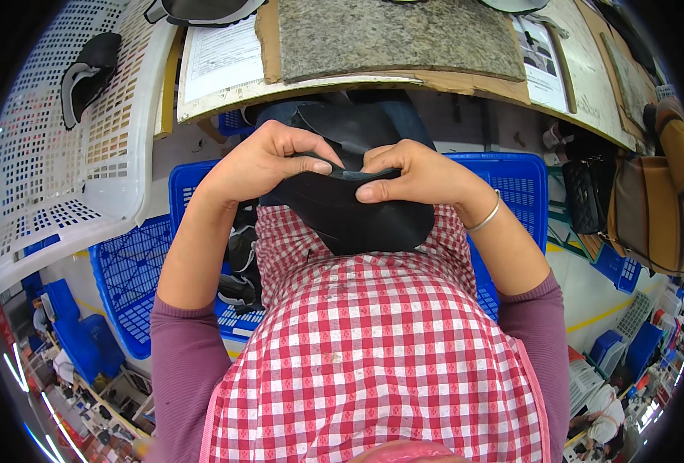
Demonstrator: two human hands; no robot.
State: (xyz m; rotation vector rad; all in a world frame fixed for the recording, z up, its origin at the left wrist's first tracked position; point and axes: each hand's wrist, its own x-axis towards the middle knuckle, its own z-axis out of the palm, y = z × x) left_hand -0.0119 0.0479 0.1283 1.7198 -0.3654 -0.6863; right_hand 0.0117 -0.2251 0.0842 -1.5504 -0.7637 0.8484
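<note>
A black shoe upper, smooth like leather, rests over my lap on a red-and-white checked apron. Its top edge is pinched by my left hand, thumb and fingers closed along the rim. Close beside it, my right hand grips the same rim, thumb on the near side and fingers curled over the far side. A thin greyish strip shows on the rim between the two hands. The far part of the black piece lies beyond my fingers, near the table edge.
Ahead stands a worktable with a stone slab and a printed sheet. A white perforated basket at the left holds a black-and-white shoe piece. Blue crates stand around me, one with black pieces. Bags hang at the right.
</note>
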